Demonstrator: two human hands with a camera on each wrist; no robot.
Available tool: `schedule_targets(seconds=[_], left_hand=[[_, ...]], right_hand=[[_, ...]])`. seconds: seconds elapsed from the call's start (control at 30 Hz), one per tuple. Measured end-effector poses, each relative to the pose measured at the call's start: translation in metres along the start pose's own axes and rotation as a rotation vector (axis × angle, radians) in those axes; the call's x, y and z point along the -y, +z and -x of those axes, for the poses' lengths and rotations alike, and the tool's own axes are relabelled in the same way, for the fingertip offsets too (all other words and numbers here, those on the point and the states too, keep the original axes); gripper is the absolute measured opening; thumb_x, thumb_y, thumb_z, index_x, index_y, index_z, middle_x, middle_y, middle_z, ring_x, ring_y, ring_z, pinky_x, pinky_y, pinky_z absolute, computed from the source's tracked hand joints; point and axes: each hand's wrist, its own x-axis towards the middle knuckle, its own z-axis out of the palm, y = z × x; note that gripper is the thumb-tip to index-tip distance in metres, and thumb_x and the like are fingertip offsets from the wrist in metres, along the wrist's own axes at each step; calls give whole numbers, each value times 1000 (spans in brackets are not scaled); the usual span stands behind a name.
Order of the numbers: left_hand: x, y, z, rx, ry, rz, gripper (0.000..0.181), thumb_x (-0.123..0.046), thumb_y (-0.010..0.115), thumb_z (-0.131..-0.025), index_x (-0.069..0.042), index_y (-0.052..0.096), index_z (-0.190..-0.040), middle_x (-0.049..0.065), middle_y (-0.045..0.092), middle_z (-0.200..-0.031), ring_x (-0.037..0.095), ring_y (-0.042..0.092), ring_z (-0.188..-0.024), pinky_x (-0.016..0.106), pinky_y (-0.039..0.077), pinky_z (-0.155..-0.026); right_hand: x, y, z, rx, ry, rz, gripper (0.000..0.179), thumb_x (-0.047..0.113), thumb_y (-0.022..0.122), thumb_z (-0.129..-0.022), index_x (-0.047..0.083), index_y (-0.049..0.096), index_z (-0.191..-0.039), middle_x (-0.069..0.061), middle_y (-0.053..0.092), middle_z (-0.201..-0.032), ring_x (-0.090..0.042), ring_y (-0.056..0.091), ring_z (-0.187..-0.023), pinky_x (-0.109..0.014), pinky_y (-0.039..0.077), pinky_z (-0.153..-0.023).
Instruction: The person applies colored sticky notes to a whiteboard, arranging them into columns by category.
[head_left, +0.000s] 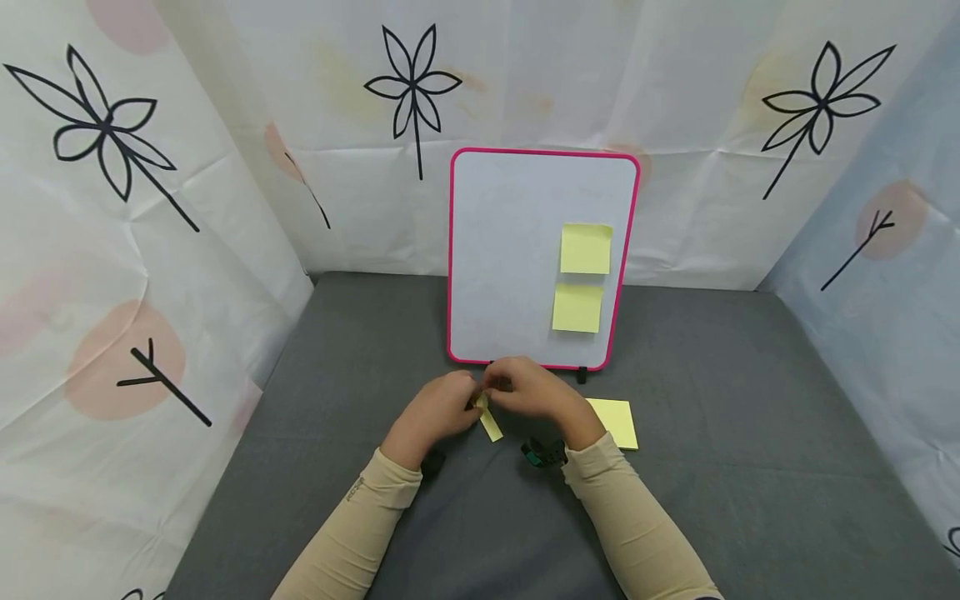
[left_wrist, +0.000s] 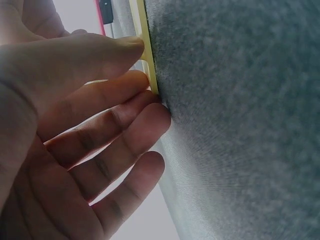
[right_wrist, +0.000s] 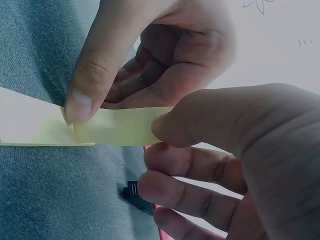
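Both hands pinch a folded yellow sticky note [head_left: 491, 425], a narrow strip held just over the grey cloth in front of the whiteboard. My left hand [head_left: 442, 406] presses its thumb across the strip near a crease, as the right wrist view shows. Thumb and fingertips of my right hand [head_left: 528, 387] grip the end of the strip [right_wrist: 120, 125]. Seen edge-on in the left wrist view, the strip [left_wrist: 148, 65] lies between the thumb and index finger of the left hand [left_wrist: 65, 100]; its other fingers are loosely bent.
Leaning upright behind the hands is a pink-framed whiteboard [head_left: 517, 250] with black feet [head_left: 582, 375]. An upper yellow note [head_left: 586, 248] and a lower one [head_left: 577, 308] stick to its right side. More yellow sticky paper [head_left: 615, 423] lies by the right wrist, on the grey cloth [head_left: 750, 417].
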Motion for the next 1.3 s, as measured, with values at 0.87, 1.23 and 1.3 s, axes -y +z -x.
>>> schedule_targets(seconds=[0.87,1.23,1.3], left_hand=[[2,2,-2,-68,48,-18,8,-13,70,-87,-17,70,-80,1,62,-81,7,49,-65,25,43,-60],[4,1,-3,-88,36,-52,7,-18,71,-88,-16,72,-81,2,64,-80,7,50,-64,26,44,-60],[4,1,-3,-86,28,-42,7,-18,71,-88,-15,72,-81,3,64,-80,8,51,-64,26,45,-59]], right_hand=[[-3,-5,0,-63,-1,74,9,7,64,-92,6,71,-97,1,64,-86,-14,56,-72,-25,48,-66],[-6,-3,0,-64,36,41,16,8,63,-94,3,68,-107,-1,68,-93,-10,61,-80,-28,53,-76],[-6,-2,1,-73,44,35,17,8,63,-93,3,67,-109,0,67,-93,-10,61,-80,-28,54,-76]])
